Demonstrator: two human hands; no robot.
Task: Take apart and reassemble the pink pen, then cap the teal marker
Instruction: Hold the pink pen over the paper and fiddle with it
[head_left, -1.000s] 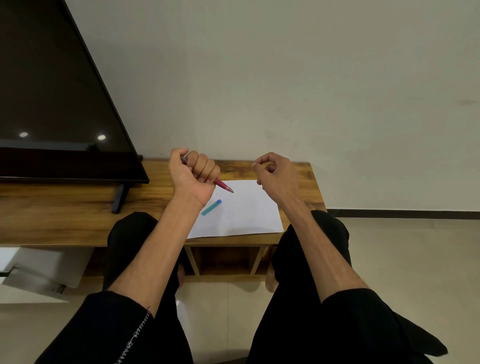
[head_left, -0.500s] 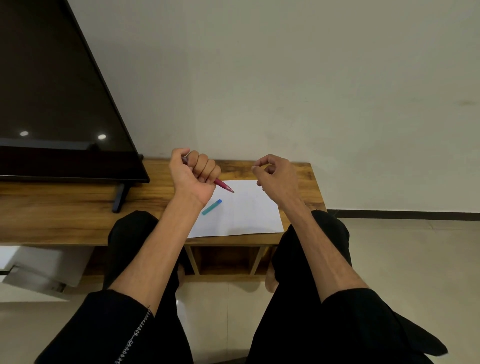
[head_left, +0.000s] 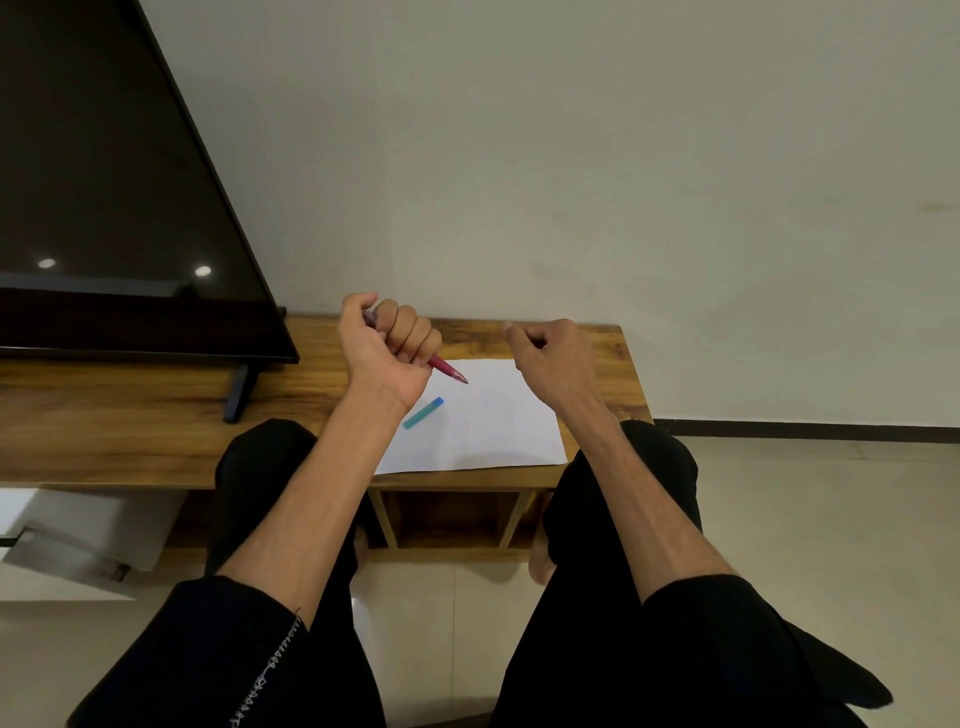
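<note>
Pink pen (head_left: 447, 370) mostly hidden in left hand (head_left: 387, 353) | right hand (head_left: 550, 358) contents unclear

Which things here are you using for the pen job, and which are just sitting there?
For the job:
- pink pen, gripped in the left hand
- teal marker piece, lying on the paper
- right hand, fingers curled; whether it holds anything cannot be told

Just lying about:
- white paper
- wooden table
- television

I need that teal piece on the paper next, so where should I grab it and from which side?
Pinch the teal piece across its middle from above. It lies flat and diagonal on the white paper, long sides exposed, just below the left hand gripping the pink pen; the right hand seems freer.
</note>
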